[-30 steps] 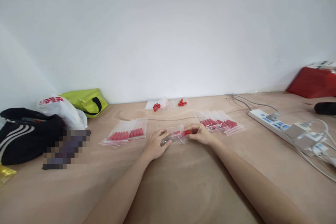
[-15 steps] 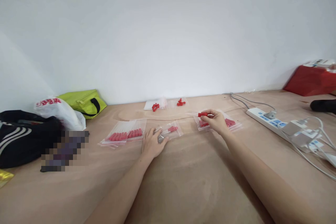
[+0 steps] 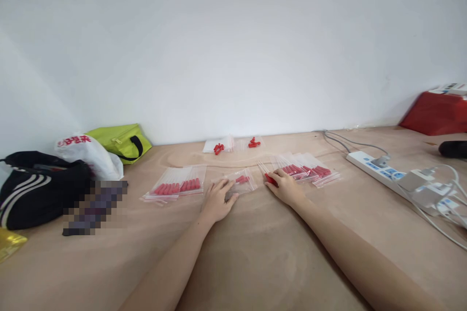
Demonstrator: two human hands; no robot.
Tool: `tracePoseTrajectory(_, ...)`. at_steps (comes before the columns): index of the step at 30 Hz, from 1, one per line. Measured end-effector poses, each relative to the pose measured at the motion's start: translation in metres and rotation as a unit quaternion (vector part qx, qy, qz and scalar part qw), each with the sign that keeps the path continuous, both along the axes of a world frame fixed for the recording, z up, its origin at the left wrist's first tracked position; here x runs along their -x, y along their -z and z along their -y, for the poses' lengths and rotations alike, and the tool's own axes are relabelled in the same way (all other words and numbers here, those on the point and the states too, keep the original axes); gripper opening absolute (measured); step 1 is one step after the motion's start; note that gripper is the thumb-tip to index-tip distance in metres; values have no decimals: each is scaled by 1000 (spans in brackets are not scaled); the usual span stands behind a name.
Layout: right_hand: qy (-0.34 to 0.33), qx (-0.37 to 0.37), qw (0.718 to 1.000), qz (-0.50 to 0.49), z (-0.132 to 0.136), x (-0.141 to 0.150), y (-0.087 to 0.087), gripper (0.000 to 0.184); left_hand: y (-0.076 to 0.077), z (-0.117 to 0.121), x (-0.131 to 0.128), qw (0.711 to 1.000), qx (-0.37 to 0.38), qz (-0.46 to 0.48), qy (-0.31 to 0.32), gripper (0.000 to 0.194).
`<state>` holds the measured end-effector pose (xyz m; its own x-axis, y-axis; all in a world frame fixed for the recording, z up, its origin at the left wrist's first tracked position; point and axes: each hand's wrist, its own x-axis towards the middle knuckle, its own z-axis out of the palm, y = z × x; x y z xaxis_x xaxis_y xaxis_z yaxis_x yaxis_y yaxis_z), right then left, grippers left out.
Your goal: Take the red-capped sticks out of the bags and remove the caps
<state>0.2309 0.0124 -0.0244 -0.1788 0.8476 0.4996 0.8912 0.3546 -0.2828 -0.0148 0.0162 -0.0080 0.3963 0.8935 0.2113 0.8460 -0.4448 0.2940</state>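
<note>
While right hand (image 3: 287, 189) grips red handles (image 3: 270, 180) | shafts (image 3: 261, 168) (pale) jut beyond

Thin, clear, glossy plastic film on the middle zip bag (image 3: 248, 187); same again on the left zip bags (image 3: 179, 175). Smooth plastic look, slightly shiny, for the held red handle (image 3: 270, 180). Wood-like and smooth, faint sheen, across the tabletop (image 3: 248, 257). Flat matt paint, seemingly, on the wall (image 3: 233, 48). Hard smooth plastic for the power strip (image 3: 359, 159). Creased thin plastic on the white carrier bag (image 3: 93, 158). Matt soft cloth on the striped black bag (image 3: 44, 194). Dull, fabric-like on the lime-green bag (image 3: 115, 136). Shiny, foil-like on the yellow wrapper (image 3: 10, 243).
</note>
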Motion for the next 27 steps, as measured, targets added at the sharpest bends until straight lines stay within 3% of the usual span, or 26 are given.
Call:
tracePoseTrajectory(7, 43, -51, 998, 7, 8, 7, -12, 26, -4, 1, 1, 999, 30, -1, 31, 45)
tracePoseTrajectory(13, -19, -17, 999, 21, 11, 19, -16, 16, -6, 1, 0, 994, 50, 18, 94, 42)
tracePoseTrajectory(23, -71, 33, 993, 87, 12, 31, -23, 24, -9, 3, 0, 991, 69, 7, 119, 41)
tracePoseTrajectory(27, -74, 53, 994, 60, 12, 33, -23, 22, -10, 4, -2, 990, 71, 1, 118, 45)
